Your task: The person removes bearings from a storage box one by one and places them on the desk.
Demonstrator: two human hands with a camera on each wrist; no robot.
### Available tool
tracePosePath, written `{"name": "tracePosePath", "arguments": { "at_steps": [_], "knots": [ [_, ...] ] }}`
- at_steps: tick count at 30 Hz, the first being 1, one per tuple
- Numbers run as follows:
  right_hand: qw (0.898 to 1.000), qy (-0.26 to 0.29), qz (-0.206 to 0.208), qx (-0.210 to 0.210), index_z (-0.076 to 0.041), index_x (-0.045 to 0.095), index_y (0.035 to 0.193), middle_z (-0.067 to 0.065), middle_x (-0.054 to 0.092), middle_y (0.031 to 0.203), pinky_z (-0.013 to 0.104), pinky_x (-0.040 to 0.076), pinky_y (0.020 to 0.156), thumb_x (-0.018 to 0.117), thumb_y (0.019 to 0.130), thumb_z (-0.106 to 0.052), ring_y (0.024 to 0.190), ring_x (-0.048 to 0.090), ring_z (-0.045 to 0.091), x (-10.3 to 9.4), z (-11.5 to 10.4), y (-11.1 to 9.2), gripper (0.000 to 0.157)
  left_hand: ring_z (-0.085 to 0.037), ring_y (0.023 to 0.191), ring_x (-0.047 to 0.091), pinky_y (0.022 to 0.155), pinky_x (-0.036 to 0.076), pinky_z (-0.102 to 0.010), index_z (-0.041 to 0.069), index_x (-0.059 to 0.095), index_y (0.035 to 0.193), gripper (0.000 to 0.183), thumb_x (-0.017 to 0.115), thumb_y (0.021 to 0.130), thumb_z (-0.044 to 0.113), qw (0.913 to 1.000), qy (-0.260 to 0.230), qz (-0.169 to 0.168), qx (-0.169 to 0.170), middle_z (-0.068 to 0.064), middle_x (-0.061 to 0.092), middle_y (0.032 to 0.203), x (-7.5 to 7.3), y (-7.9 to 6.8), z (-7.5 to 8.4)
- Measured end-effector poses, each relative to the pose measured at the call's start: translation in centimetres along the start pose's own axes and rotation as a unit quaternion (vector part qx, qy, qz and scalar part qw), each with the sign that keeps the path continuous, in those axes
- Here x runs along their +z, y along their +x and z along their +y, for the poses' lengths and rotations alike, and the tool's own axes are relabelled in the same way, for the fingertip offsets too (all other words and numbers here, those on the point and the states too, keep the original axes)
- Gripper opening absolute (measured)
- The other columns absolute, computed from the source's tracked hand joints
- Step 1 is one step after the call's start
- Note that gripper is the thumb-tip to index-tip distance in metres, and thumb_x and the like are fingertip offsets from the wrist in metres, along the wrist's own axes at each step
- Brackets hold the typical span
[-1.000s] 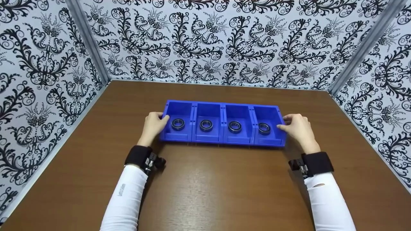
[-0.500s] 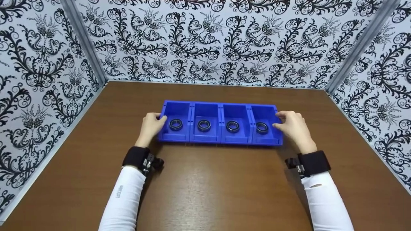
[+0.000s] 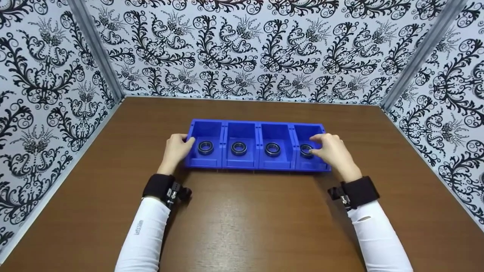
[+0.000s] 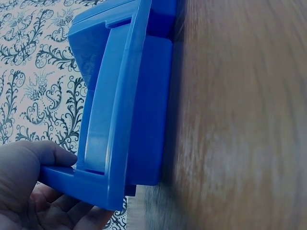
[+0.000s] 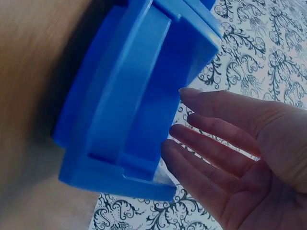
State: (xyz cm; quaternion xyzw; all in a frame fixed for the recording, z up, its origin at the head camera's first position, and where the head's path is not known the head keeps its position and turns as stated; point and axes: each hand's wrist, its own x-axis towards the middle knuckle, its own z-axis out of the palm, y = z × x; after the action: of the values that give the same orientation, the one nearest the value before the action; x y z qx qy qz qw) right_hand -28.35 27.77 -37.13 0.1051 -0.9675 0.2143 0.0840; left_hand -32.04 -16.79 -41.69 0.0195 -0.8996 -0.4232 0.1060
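A blue plastic bin point(image 3: 242, 164) with compartments in a row lies on the brown table. Each compartment holds one dark metal ball bearing, such as the leftmost bearing point(image 3: 205, 153). My left hand point(image 3: 176, 149) grips the bin's left side wall point(image 4: 76, 184), thumb inside and fingers outside, as the left wrist view shows. My right hand point(image 3: 334, 154) hovers over the rightmost compartment, fingers loosely bent and apart from the bin wall point(image 5: 120, 184) in the right wrist view. Its thumb and fingertips are near the rightmost bearing point(image 3: 303, 153), partly covered by the thumb in the head view.
The wooden tabletop point(image 3: 234, 219) extends in front of the bin and to both sides. White panels with black scrollwork, such as the back panel point(image 3: 242, 53), enclose the table at the back, left and right, joined by grey metal posts point(image 3: 96, 45).
My right hand has let go of the bin's right wall and moved left over the rightmost compartment. My left hand stays on the left wall. The whole view shifts slightly.
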Motion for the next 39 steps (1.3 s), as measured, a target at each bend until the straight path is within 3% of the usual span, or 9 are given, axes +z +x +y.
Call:
{"name": "tracePosePath", "arguments": {
  "at_steps": [5,12,19,23,26,30,34,39],
  "knots": [
    [0.999,-0.014,-0.033,0.003,0.007,0.068,0.125,0.030,0.069,0.126,0.063,0.051,0.097,0.075,0.087,-0.009,0.115,0.065,0.052,0.8,0.0,0.5,0.042,-0.024,0.084,0.058,0.077,0.047,-0.031,-0.001,0.077,0.107,0.030,0.058,0.096,0.019,1.0000,-0.003,0.000,-0.003,-0.013,0.071,0.092,0.1,-0.1,0.0],
    [0.995,-0.048,-0.072,-0.039,0.011,0.068,0.121,0.032,0.070,0.122,0.063,0.048,0.101,0.073,0.083,-0.004,0.117,0.064,0.050,1.3,0.0,1.5,0.041,-0.026,0.088,0.058,0.082,0.048,-0.036,-0.002,0.077,0.106,0.030,0.058,0.096,0.019,0.9999,-0.003,-0.001,-0.013,-0.016,0.071,0.096,0.2,-0.2,-0.2],
    [0.991,-0.064,-0.098,-0.062,0.012,0.067,0.121,0.033,0.069,0.121,0.061,0.048,0.104,0.071,0.084,-0.003,0.118,0.063,0.049,1.6,0.1,2.3,0.040,-0.030,0.097,0.063,0.095,0.052,-0.047,-0.003,0.074,0.117,0.035,0.057,0.096,0.019,0.9999,-0.010,-0.005,-0.010,-0.024,0.073,0.112,0.1,-0.2,0.0],
    [0.990,-0.071,-0.104,-0.071,0.011,0.067,0.122,0.033,0.069,0.121,0.060,0.049,0.103,0.069,0.084,-0.002,0.118,0.063,0.049,1.9,0.3,2.8,0.041,-0.027,0.090,0.061,0.085,0.051,-0.039,-0.003,0.076,0.109,0.032,0.057,0.096,0.019,0.9999,-0.007,-0.005,-0.008,-0.018,0.074,0.100,0.1,-0.2,0.0],
    [0.988,-0.077,-0.105,-0.078,0.012,0.067,0.120,0.032,0.070,0.117,0.059,0.051,0.100,0.070,0.081,-0.001,0.113,0.066,0.048,2.1,0.5,3.1,0.040,-0.023,0.082,0.055,0.074,0.043,-0.030,-0.002,0.076,0.100,0.029,0.057,0.095,0.019,1.0000,-0.006,-0.005,-0.005,-0.009,0.065,0.084,0.2,-0.2,0.0],
    [0.988,-0.079,-0.112,-0.072,0.011,0.068,0.118,0.030,0.072,0.112,0.057,0.053,0.094,0.070,0.080,0.000,0.104,0.068,0.043,2.3,0.5,3.5,0.039,-0.022,0.081,0.053,0.071,0.040,-0.026,-0.001,0.076,0.099,0.028,0.057,0.095,0.018,0.9999,-0.010,-0.004,-0.003,-0.006,0.062,0.081,0.1,-0.1,0.0],
    [0.986,-0.088,-0.125,-0.063,0.009,0.070,0.116,0.030,0.072,0.111,0.058,0.054,0.093,0.071,0.080,0.000,0.101,0.067,0.042,2.4,0.4,3.9,0.037,-0.024,0.084,0.055,0.075,0.043,-0.029,-0.001,0.077,0.105,0.030,0.057,0.095,0.018,0.9999,-0.009,-0.004,-0.006,-0.011,0.068,0.088,0.0,-0.1,0.0],
    [0.985,-0.091,-0.139,-0.050,0.006,0.072,0.110,0.028,0.073,0.108,0.058,0.054,0.091,0.073,0.079,-0.002,0.099,0.067,0.042,2.4,0.3,4.5,0.031,-0.028,0.096,0.062,0.091,0.052,-0.042,-0.001,0.074,0.121,0.036,0.056,0.096,0.019,0.9998,-0.010,-0.014,-0.009,-0.021,0.074,0.113,-0.1,0.0,0.0]
  ]
}}
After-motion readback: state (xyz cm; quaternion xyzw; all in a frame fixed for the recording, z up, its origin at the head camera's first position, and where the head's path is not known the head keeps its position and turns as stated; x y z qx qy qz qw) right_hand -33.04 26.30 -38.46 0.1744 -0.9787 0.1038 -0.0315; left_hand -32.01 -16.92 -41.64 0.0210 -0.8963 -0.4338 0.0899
